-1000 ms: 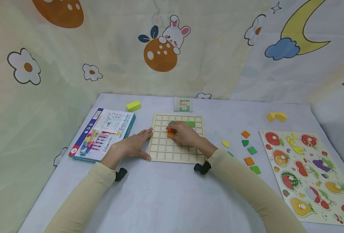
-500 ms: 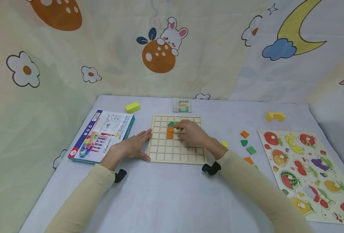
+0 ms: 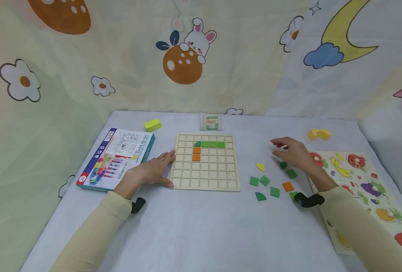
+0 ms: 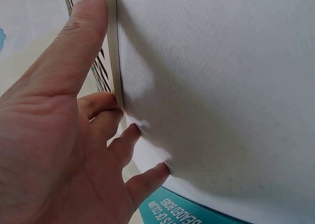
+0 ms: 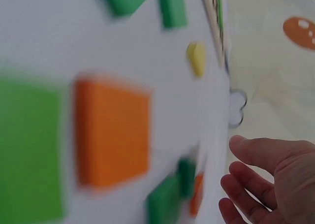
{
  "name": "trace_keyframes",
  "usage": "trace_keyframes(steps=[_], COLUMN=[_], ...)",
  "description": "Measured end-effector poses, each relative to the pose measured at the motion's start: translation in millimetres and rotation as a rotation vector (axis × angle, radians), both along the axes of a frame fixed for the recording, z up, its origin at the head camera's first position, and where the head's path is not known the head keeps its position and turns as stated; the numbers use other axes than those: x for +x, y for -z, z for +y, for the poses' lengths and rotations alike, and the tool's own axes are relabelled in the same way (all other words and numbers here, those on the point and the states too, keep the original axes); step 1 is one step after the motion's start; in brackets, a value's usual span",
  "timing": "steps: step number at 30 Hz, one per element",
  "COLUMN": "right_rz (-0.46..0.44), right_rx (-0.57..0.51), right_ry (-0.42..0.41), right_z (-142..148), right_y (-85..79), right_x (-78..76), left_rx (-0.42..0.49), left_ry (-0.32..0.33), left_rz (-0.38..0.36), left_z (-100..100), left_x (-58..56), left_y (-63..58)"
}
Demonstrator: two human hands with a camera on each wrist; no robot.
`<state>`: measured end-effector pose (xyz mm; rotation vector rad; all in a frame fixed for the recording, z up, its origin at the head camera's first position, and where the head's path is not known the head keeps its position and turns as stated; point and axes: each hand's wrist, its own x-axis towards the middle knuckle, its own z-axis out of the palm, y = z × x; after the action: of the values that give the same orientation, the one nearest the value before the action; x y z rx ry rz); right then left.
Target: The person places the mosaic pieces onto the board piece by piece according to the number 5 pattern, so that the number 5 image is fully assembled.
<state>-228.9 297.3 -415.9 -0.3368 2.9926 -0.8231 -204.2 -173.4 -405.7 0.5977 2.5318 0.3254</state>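
Observation:
A wooden grid board (image 3: 218,173) lies mid-table. Along its upper part runs a row of green tiles (image 3: 213,144), its left end a rounded green tile (image 3: 197,144). Two orange square tiles (image 3: 196,154) sit below that rounded one. My left hand (image 3: 151,168) rests at the board's left edge, fingers and thumb spread against it. My right hand (image 3: 292,153) is over the loose tiles at the right, fingers loosely bent with nothing between them. Beneath it are dark green tiles (image 3: 291,173); an orange tile (image 5: 197,194), hidden in the head view, shows in the right wrist view.
Loose green tiles (image 3: 275,192), a yellow rounded tile (image 3: 260,167) and an orange square (image 3: 287,186) lie right of the board. A fruit puzzle board (image 3: 360,181), box (image 3: 119,158), pattern card (image 3: 211,122), yellow-green block (image 3: 152,125) and yellow arch block (image 3: 319,134) stand around.
My right hand has let go of the orange tile on the board and swung right over the loose tiles, uncovering the orange pair and green row. My left hand stays at the board's edge.

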Motion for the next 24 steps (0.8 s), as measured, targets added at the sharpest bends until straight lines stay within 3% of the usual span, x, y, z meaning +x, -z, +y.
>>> trace_keyframes(steps=[5, 13, 18, 24], right_rz=[-0.046, -0.032, -0.041, 0.026], right_rx=[-0.008, 0.031, 0.009, -0.023], right_ry=[0.064, 0.077, 0.042, -0.107], right_z=[25, 27, 4, -60], right_y=[11.0, 16.6, 5.2, -3.4], right_x=[5.2, 3.8, -2.2, -14.8], left_rx=[-0.002, 0.005, 0.004, 0.004], left_ry=[-0.002, 0.011, 0.014, 0.016], left_rz=[0.003, 0.003, 0.005, 0.001], left_z=[-2, 0, 0, 1], left_x=[-0.4, -1.1, -0.5, -0.9], left_y=[-0.2, 0.2, 0.0, -0.4])
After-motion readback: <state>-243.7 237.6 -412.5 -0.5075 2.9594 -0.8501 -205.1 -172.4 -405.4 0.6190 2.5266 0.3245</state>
